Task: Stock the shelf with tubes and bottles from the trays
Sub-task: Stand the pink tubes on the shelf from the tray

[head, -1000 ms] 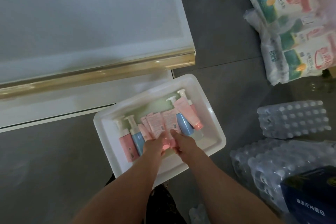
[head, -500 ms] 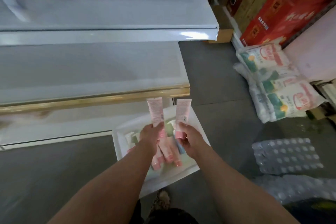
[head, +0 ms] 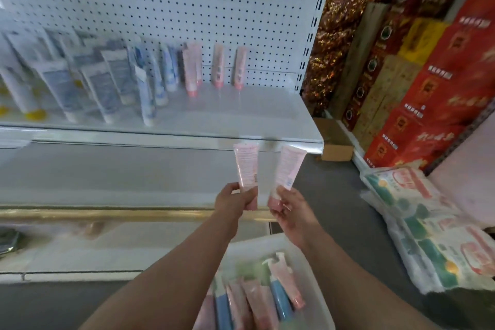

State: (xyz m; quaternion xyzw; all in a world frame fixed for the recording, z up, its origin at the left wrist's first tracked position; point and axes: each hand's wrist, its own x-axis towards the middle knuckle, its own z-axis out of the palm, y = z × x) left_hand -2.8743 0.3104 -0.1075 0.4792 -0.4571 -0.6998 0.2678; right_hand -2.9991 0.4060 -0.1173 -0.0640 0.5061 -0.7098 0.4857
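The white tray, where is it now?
The white tray sits on the floor at bottom centre of the head view, beneath both forearms, left of the rice bags.

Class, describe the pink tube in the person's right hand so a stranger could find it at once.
Start at the white shelf edge. Just below it two hands hold pink tubes cap-down. The right hand pinches the pink tube that leans right, unlike the left hand's upright one.

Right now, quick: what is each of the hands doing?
Left hand: closed around the lower end of a pink tube, held upright.
Right hand: closed around the cap end of a second pink tube, tilted slightly right.
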